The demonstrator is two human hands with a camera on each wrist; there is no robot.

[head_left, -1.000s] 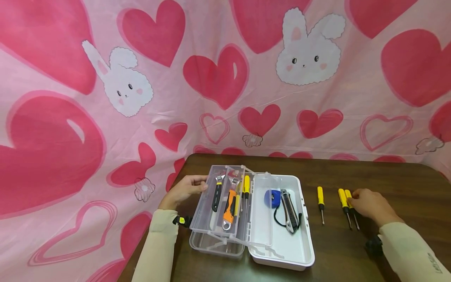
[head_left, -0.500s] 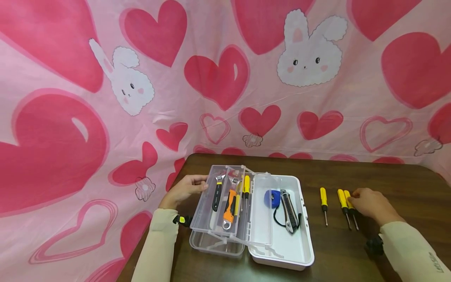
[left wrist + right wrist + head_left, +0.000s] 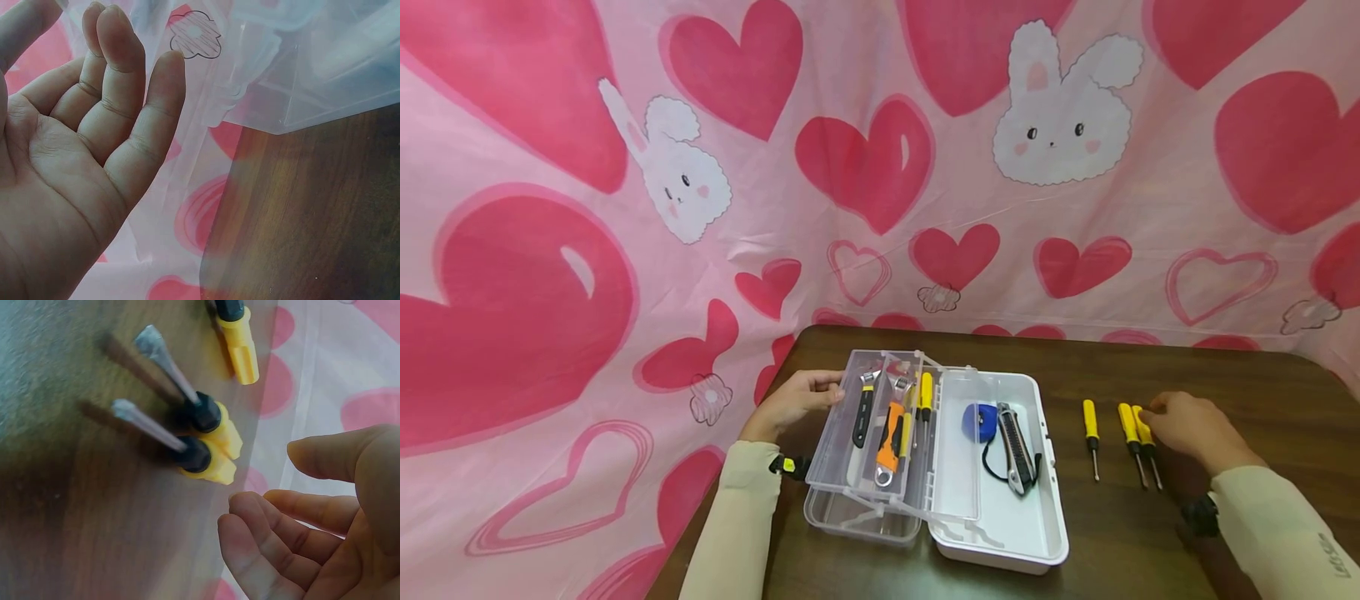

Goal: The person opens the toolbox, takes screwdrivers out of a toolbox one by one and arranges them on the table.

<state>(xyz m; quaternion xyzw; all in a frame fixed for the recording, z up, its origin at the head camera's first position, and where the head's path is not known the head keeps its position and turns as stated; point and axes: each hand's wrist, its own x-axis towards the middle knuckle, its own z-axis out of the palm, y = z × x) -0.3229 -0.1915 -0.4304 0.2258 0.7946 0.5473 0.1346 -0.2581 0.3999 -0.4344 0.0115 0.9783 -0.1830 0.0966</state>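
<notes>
At the left edge of a toolbox's clear plastic tray (image 3: pixel 831 467), my left hand (image 3: pixel 793 404) pinches the rim between thumb and fingers; the left wrist view shows its other fingers loosely bent. The tray bears a black-handled adjustable wrench (image 3: pixel 863 417) and an orange-handled adjustable wrench (image 3: pixel 891 437). On the right of the table, two yellow-handled screwdrivers (image 3: pixel 1129 423) lie side by side, with a third screwdriver (image 3: pixel 1091 421) left of them. Beside the rightmost handle is my right hand (image 3: pixel 1195 429); in the right wrist view its fingers are loosely curved, with a gap to the handles.
The white toolbox base (image 3: pixel 1000 542) holds a blue tape measure (image 3: pixel 980 422) and a utility knife (image 3: pixel 1017 450). Another yellow screwdriver (image 3: pixel 926 392) lies in the tray section beside the wrenches. A pink heart-print cloth (image 3: pixel 955 167) hangs behind the brown table (image 3: pixel 1037 346).
The separate screwdriver has shifted slightly to the right on the table. My right hand has drawn a little up from the rightmost handle. My left hand stays at the tray rim.
</notes>
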